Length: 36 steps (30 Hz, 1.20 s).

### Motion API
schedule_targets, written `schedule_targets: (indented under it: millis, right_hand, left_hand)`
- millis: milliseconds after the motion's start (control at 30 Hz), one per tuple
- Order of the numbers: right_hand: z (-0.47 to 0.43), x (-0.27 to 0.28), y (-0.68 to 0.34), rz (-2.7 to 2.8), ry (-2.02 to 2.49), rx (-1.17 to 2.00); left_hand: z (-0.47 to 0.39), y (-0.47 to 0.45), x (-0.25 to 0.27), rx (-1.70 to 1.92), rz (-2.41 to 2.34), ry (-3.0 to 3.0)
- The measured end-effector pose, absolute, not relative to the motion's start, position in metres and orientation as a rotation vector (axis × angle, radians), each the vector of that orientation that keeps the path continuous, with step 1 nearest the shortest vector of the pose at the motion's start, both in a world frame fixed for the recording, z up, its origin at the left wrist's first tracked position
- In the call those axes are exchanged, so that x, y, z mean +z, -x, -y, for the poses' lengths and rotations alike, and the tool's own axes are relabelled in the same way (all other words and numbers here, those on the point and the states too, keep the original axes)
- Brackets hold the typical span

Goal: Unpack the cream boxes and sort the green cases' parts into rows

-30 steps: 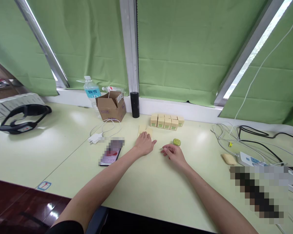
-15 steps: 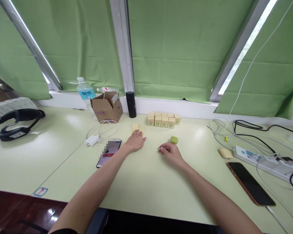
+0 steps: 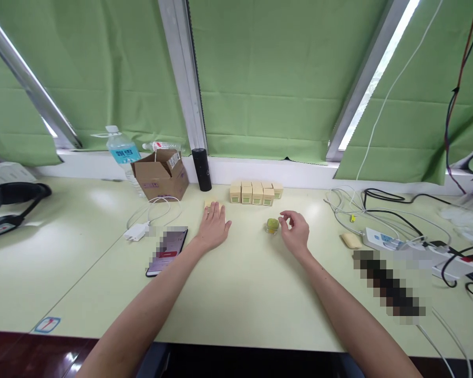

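Left hand [image 3: 214,229]: bare on my feed, slim-fingered.
Left forearm [image 3: 161,296]: bare, its outline broadening from a narrow wrist.
Right hand [image 3: 297,233]: bare too, as far as I see.
Right forearm [image 3: 345,310]: bare, with a tiny spot I can make out.
Black patch [image 3: 252,362] at bottom: I can't tell whether it's clothing.

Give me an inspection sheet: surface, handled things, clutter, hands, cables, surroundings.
Surface: pale green table, seam at left.
Handled things: green-lidded jar beside the right hand; yellowish piece partly under the left hand; small boxes grouped behind.
Clutter: phone, cardboard box, black cylinder, large bottle.
Hands: left flat, fingers spread; right curled by the jar, contact unclear.
Cables: white and black cables tangled near the power strip.
Surroundings: green blinds, metal window frames.
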State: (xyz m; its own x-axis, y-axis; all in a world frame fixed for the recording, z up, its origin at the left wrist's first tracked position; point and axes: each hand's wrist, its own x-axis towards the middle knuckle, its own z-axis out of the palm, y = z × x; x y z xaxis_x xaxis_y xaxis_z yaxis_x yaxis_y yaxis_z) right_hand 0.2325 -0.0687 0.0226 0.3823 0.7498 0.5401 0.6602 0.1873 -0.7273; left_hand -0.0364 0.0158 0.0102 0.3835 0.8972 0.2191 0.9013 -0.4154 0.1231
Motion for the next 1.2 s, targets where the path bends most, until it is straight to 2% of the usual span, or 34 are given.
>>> schedule_targets:
  millis: [200, 333, 600, 933, 1200]
  right_hand:
    - [0.056, 0.004, -0.243, 1.507, 1.597, 0.203]
    - [0.056, 0.001, -0.235, 1.550, 1.579, 0.247]
    - [0.064, 0.000, -0.213, 1.701, 1.514, 0.259]
    - [0.065, 0.010, -0.213, 1.492, 1.274, 0.324]
    - [0.072, 0.017, -0.206, 1.337, 1.137, 0.481]
  left_hand:
    - [0.015, 0.003, 0.016, -0.799, 1.283, 2.950]
    - [0.029, -0.015, 0.004, -0.954, 1.206, 3.118]
    - [0.022, -0.032, 0.002, -0.863, 1.452, 3.191]
    - [0.017, -0.042, -0.005, -0.915, 1.474, 3.110]
    - [0.026, -0.031, 0.000, -1.608, 1.179, 3.064]
